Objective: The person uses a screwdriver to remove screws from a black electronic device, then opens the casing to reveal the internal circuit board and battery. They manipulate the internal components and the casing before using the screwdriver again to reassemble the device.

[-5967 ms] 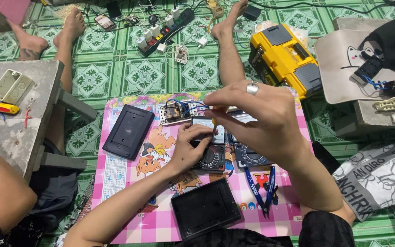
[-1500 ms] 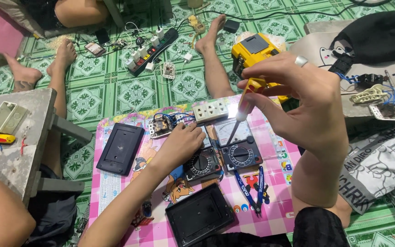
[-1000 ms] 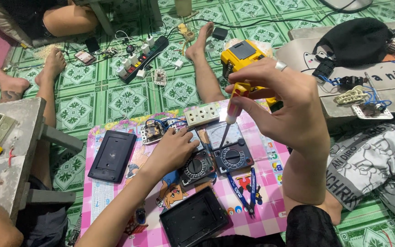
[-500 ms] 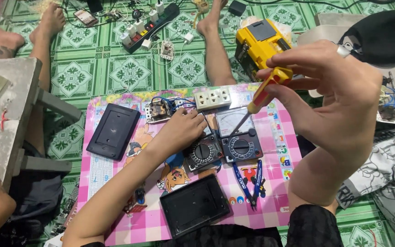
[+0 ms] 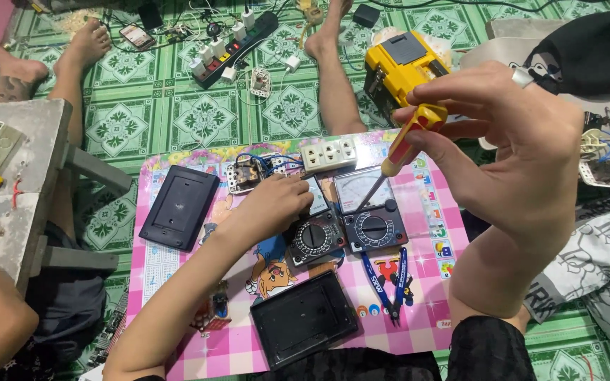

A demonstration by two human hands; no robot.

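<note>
My right hand [image 5: 510, 155] is raised and grips a yellow-and-red handled screwdriver [image 5: 400, 159] whose tip points down at the right one of two black analog multimeters [image 5: 370, 212]. My left hand [image 5: 273, 204] rests on the left multimeter [image 5: 313, 233], covering its upper part. Both meters lie side by side on a pink cartoon-printed mat [image 5: 178, 282].
On the mat lie two black back covers [image 5: 179, 207] [image 5: 303, 317], a white socket strip [image 5: 328, 153], a wired circuit part [image 5: 248, 173] and blue-handled pliers [image 5: 390, 282]. A yellow case [image 5: 400, 63], a power strip [image 5: 231, 39], bare feet and a grey stool [image 5: 15, 176] surround it.
The view has steadied over the mat. My right hand has brought the screwdriver from high above the far edge down toward the right multimeter. My left hand has stayed on the left meter.
</note>
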